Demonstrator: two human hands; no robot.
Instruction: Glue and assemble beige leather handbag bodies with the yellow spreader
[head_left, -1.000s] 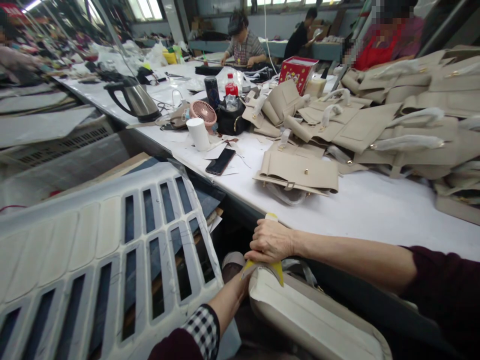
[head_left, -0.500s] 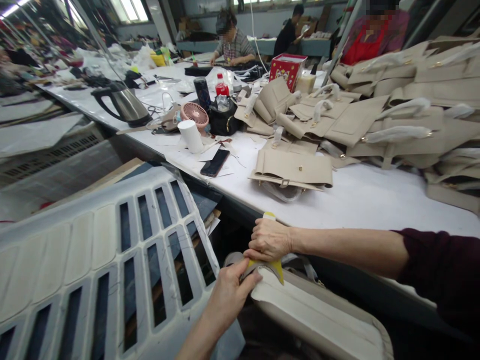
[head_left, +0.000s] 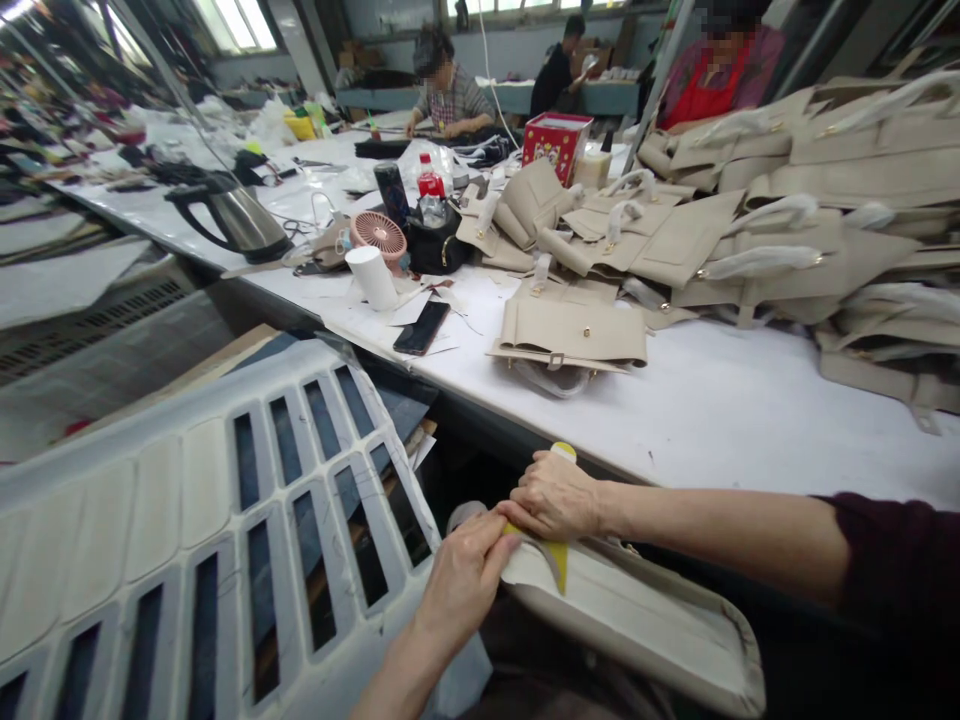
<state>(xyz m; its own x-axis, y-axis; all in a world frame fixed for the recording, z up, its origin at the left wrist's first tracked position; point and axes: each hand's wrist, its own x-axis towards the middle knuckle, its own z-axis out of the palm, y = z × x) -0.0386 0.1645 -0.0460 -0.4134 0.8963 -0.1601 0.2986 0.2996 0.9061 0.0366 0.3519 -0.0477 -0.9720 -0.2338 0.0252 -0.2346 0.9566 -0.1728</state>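
Observation:
My right hand is closed around the handle of a yellow tool with a wide flared end, which looks like a scraper. Its tip pokes out above the fist. The flared end rests against the rounded near-left end of a beige bag with a pale, off-white long side facing up. My left hand grips that same end of the bag, thumb on top, its fingertips touching my right hand. The fingers' undersides are hidden. Below the table edge, the bag lies over my lap.
At left stands a slotted white plastic crate with pale strips on it. The white table carries a flat beige bag, piled beige bags, a phone, a pink fan and a kettle. Several people sit beyond.
Both hands stay on the bag. The right hand and the tool have moved slightly right and down, and the handle leans further right. The whole view has shifted a little.

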